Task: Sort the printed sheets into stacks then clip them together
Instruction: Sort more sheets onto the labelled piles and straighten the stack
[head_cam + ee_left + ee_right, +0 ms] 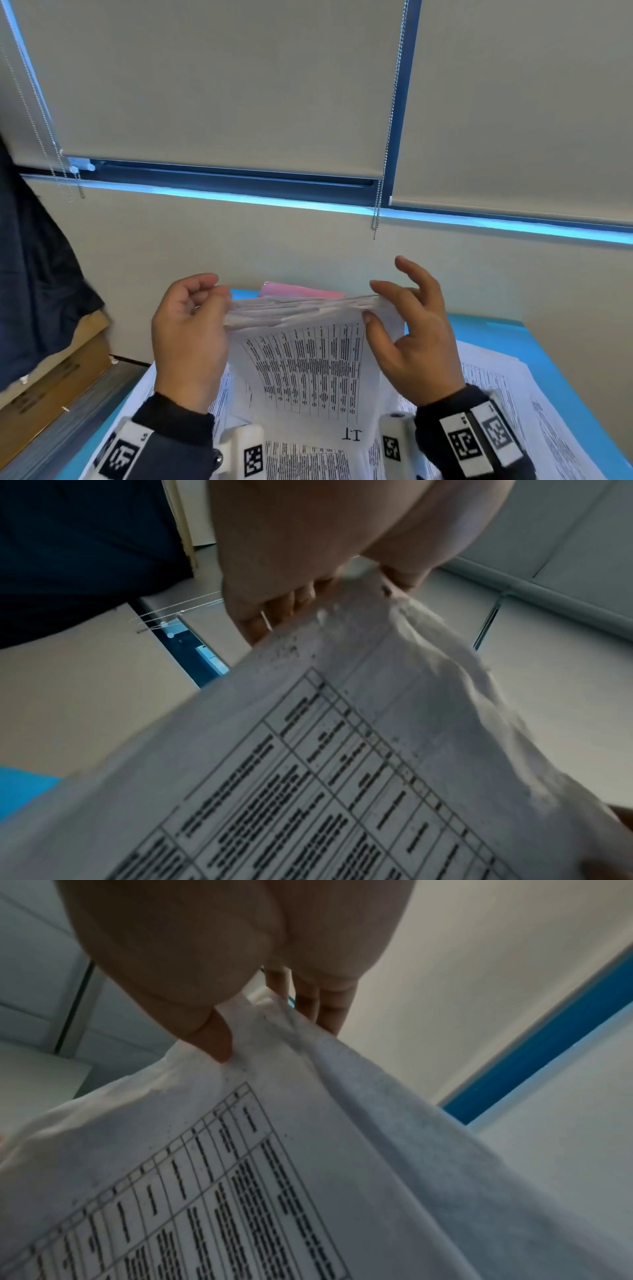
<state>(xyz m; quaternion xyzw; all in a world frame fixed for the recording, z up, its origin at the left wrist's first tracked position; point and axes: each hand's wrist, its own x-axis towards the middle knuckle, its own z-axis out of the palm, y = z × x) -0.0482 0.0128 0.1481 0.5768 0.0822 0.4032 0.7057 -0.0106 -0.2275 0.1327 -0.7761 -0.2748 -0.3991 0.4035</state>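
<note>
Holding a bundle of printed sheets (301,359) up above the blue tabletop (486,329), the person kept its top edge level between both hands. The left hand (190,329) had its grip clamped on the bundle's upper left corner, fingers curled round the edge. The right hand (407,329) pinched the upper right corner between thumb and forefinger, its other fingers spread loose. The front page showed a ruled table of text, with "1.1" near its lower edge. More printed sheets lay spread on the tabletop beneath. Something pink (301,291) showed just behind the bundle. Roller blinds (219,82) covered the window beyond.
</note>
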